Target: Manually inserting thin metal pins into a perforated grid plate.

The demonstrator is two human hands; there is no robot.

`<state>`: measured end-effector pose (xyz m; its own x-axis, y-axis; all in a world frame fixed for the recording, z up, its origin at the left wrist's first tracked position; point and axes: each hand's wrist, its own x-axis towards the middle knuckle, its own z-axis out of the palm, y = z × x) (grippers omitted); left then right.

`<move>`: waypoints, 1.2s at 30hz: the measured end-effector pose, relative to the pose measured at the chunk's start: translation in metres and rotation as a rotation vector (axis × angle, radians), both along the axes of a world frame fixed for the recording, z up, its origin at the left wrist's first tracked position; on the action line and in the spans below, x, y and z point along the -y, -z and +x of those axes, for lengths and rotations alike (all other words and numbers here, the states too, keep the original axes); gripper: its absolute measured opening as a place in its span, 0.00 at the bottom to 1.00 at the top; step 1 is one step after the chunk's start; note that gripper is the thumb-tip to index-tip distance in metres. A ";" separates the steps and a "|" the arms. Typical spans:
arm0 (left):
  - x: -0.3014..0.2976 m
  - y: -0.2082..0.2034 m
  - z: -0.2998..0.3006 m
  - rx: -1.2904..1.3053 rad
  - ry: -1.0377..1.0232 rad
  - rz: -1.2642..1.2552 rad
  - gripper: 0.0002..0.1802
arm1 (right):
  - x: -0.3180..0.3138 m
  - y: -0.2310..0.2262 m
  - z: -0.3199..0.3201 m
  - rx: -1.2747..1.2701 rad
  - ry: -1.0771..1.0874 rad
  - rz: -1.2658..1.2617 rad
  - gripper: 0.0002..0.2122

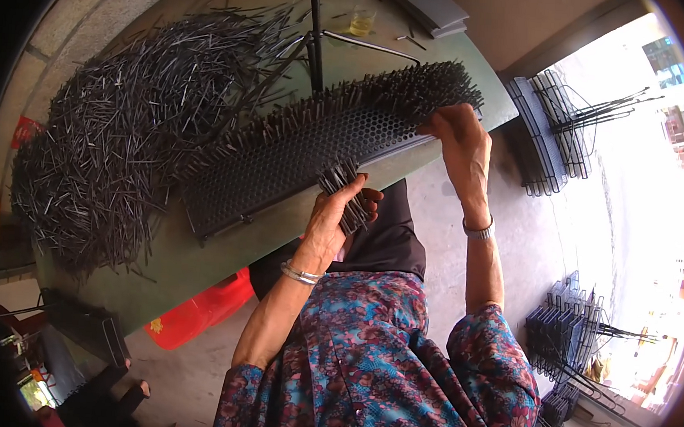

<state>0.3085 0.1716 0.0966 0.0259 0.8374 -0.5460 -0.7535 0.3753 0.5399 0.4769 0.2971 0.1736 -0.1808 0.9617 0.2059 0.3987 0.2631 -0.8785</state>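
A black perforated panel (282,171) with rows of round holes lies slantwise on the green table. Many thin dark sticks (420,89) stand upright along its far side, most thickly at the right end. My left hand (338,205) is wrapped round a bundle of the same sticks (335,178), just off the panel's near edge. At the right end, my right hand (460,135) is closed in a pinch, close against the standing sticks. Its fingertips hide whatever is between them. A large loose heap of sticks (112,137) covers the left of the table and reaches the panel.
A dark upright pole (314,47) with thin legs stands behind the panel. Farther back are a glass of yellowish liquid (361,22) and flat grey panels (429,7). A red stool (199,314) is under the near edge. Wire-framed racks (554,132) stand at the right.
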 end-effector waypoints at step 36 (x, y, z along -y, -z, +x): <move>0.003 -0.009 0.009 0.104 -0.082 0.054 0.13 | -0.038 0.032 -0.020 0.454 -0.007 0.466 0.06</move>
